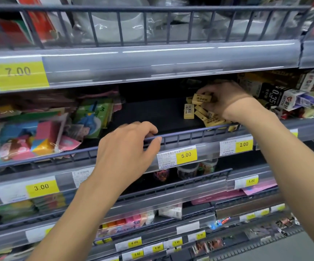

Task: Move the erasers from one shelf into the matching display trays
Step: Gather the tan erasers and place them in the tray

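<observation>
Several small yellow erasers (189, 111) lie in a loose pile on the dark middle shelf (152, 113), some leaning on the wire front rail. My right hand (225, 98) reaches into that shelf from the right and pinches one yellow eraser (202, 98) above the pile. My left hand (126, 147) grips the shelf's wire front rail (182, 134), fingers curled over it, left of the pile.
Colourful packets (39, 136) fill the shelf's left part and boxed goods (284, 93) crowd its right. A rail with price tags (186, 155) fronts the shelf. Another shelf hangs close above; lower shelves hold small jars and stationery packs.
</observation>
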A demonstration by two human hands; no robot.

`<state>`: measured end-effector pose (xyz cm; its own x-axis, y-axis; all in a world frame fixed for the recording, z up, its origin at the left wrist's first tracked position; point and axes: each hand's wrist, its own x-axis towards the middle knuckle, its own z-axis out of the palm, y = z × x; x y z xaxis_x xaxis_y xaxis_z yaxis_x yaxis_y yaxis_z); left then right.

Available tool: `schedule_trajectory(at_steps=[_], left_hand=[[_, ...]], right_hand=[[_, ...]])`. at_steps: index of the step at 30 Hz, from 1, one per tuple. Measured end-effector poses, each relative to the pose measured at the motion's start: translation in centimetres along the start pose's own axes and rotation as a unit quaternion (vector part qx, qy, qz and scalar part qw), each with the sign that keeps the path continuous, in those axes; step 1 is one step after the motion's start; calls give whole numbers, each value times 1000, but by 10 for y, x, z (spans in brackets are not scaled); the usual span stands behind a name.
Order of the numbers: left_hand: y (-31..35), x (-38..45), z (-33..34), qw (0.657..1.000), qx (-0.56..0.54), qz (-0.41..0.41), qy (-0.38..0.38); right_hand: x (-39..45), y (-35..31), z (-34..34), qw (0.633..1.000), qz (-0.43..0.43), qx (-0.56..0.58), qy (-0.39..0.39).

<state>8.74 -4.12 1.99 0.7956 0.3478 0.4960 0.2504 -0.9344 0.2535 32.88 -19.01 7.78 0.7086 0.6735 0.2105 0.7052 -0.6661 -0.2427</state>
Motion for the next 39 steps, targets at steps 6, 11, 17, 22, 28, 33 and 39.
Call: schedule_trajectory(at_steps=[6,11,17,22,28,33,39], left_hand=[[16,38,2,954,-273,-120,-29],[35,74,7,868,-443,-201,-95],[37,86,14,782,-584,-182,-123],[33,84,17,774,-587,-197,-129],[34,87,18,736,-625,-225,-130],[32,84,17,736,-631,-145,-199],[29,85,23,818,-528,-162,-158]], right_hand=[[-21,-11,7,972,-141,160,96],[-33,-38,20,938,-241,219,123],[-35,-47,30,940,-220,217,145],[-32,-40,35,943,-219,218,124],[-34,-40,31,937,-218,226,153],[-36,-52,33,934,-240,226,135],[-41,-56,32,930,-294,183,122]])
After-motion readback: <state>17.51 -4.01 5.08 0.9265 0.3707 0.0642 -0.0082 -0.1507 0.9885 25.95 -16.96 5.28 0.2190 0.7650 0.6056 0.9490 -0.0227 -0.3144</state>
